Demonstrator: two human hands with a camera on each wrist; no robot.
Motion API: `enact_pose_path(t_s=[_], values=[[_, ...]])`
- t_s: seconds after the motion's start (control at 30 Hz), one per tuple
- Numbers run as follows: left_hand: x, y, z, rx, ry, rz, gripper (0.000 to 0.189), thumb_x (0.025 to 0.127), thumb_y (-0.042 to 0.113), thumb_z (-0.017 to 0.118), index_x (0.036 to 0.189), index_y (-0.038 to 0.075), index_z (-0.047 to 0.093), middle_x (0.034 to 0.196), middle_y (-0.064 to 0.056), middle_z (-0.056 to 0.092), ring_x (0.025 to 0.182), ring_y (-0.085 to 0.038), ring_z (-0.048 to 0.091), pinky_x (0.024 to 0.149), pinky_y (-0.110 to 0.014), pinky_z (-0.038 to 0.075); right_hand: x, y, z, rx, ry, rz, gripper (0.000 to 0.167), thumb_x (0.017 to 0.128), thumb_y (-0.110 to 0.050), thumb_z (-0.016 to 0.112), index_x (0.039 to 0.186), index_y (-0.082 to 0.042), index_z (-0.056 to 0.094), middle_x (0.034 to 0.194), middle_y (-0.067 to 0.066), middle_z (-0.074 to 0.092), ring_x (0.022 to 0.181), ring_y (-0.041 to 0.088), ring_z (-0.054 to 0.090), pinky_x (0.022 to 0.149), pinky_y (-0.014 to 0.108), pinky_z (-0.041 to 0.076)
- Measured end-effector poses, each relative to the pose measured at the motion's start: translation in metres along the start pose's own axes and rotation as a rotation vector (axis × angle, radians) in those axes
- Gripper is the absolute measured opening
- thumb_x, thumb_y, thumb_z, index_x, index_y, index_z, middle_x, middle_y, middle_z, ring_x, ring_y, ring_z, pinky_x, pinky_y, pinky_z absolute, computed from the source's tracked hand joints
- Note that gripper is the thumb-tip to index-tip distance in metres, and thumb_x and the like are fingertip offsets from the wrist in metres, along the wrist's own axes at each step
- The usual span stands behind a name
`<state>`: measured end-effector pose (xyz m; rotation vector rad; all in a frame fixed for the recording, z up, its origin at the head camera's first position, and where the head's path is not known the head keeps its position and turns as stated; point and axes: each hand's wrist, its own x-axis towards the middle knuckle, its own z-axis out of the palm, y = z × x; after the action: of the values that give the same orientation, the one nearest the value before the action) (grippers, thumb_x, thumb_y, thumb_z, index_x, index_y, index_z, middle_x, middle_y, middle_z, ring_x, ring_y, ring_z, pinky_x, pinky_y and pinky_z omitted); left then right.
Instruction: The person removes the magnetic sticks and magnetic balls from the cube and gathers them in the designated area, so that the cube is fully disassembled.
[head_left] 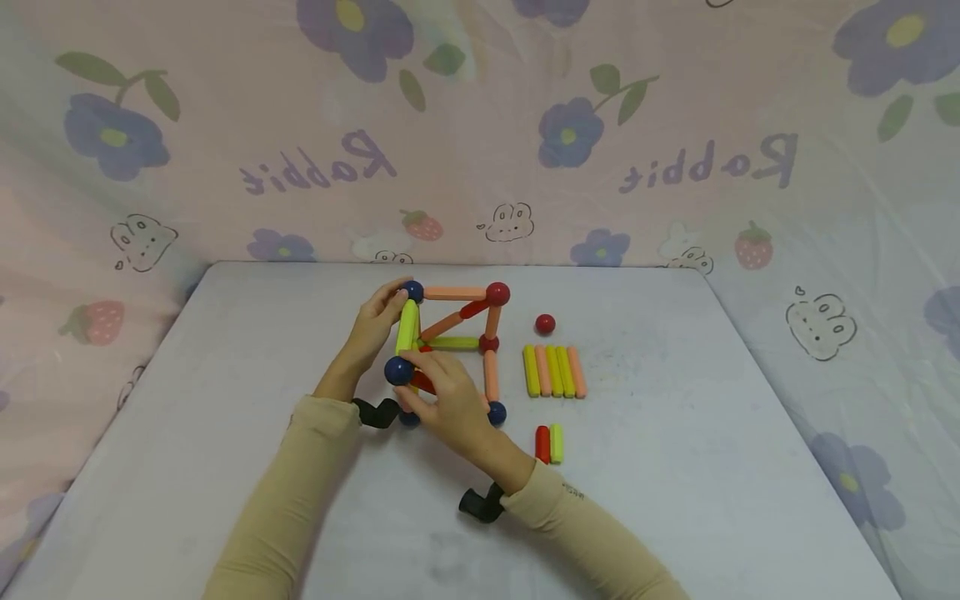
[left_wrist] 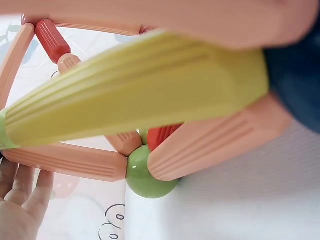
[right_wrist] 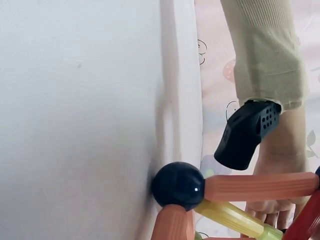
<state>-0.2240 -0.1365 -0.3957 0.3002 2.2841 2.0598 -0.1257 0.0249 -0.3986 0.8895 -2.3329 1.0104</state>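
A frame of magnetic rods and balls stands on the white table, with orange, red, yellow and green rods. At its back left corner my left hand [head_left: 369,329] holds a blue ball [head_left: 412,290] between thumb and fingers. My right hand [head_left: 457,412] pinches another blue ball [head_left: 398,371] at the front left. A yellow-green rod [head_left: 407,326] runs between these two balls. Beneath that rod, in the left wrist view, a green ball [left_wrist: 151,172] joins orange rods. A lower blue ball [right_wrist: 178,185] with an orange rod [right_wrist: 260,187] shows in the right wrist view.
Right of the frame lie a loose red ball [head_left: 545,324] and a row of several yellow and orange rods [head_left: 554,372]. Nearer are a short red rod [head_left: 542,444] and a short yellow-green rod [head_left: 556,443]. A printed curtain [head_left: 465,183] hangs behind the table [head_left: 675,433].
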Motion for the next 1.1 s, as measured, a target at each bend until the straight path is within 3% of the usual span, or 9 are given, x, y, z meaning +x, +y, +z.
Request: enact_pose_path(t_s=[0.1, 0.63, 0.77, 0.93, 1.1], values=[[0.000, 0.001, 0.000, 0.001, 0.005, 0.006, 0.046, 0.105, 0.029, 0.038, 0.145, 0.006, 0.040, 0.119, -0.008, 0.059, 0.098, 0.005, 0.058, 0.114, -0.045, 0.040, 0.001, 0.000, -0.001, 0.013, -0.008, 0.003, 0.040, 0.086, -0.021, 0.073, 0.122, -0.007, 0.060, 0.107, 0.006, 0.069, 0.101, 0.018, 0.063, 0.092, 0.029, 0.054], [-0.020, 0.002, -0.010, 0.043, 0.107, -0.022, 0.045, 0.104, 0.026, 0.042, 0.143, 0.003, 0.041, 0.138, -0.025, 0.051, 0.099, 0.014, 0.056, 0.115, -0.040, 0.040, -0.007, -0.001, -0.014, 0.043, -0.047, 0.008, 0.040, 0.086, -0.016, 0.071, 0.124, -0.008, 0.060, 0.114, 0.007, 0.069, 0.107, 0.018, 0.062, 0.093, 0.027, 0.055], [-0.026, 0.002, -0.014, 0.060, 0.124, -0.019, 0.046, 0.103, 0.026, 0.043, 0.143, 0.003, 0.040, 0.140, -0.024, 0.050, 0.101, 0.015, 0.055, 0.111, -0.027, 0.044, -0.009, 0.001, -0.014, 0.055, -0.037, -0.021, 0.040, 0.084, -0.014, 0.072, 0.122, -0.006, 0.060, 0.112, 0.007, 0.069, 0.103, 0.017, 0.062, 0.090, 0.024, 0.055], [-0.034, 0.001, -0.017, 0.065, 0.143, -0.028, 0.044, 0.103, 0.024, 0.045, 0.142, 0.003, 0.041, 0.139, -0.020, 0.051, 0.103, 0.011, 0.054, 0.096, -0.007, 0.046, -0.010, 0.002, -0.014, 0.070, -0.003, -0.052, 0.039, 0.081, -0.011, 0.073, 0.118, -0.005, 0.062, 0.108, 0.007, 0.070, 0.098, 0.017, 0.064, 0.087, 0.022, 0.056], [-0.045, 0.003, -0.019, 0.083, 0.154, -0.069, 0.046, 0.102, 0.027, 0.046, 0.142, 0.004, 0.040, 0.140, -0.018, 0.050, 0.104, 0.011, 0.053, 0.096, -0.005, 0.045, -0.014, 0.003, -0.017, 0.083, 0.026, -0.068, 0.039, 0.080, -0.010, 0.073, 0.117, -0.005, 0.062, 0.105, 0.007, 0.070, 0.093, 0.015, 0.062, 0.082, 0.020, 0.056]])
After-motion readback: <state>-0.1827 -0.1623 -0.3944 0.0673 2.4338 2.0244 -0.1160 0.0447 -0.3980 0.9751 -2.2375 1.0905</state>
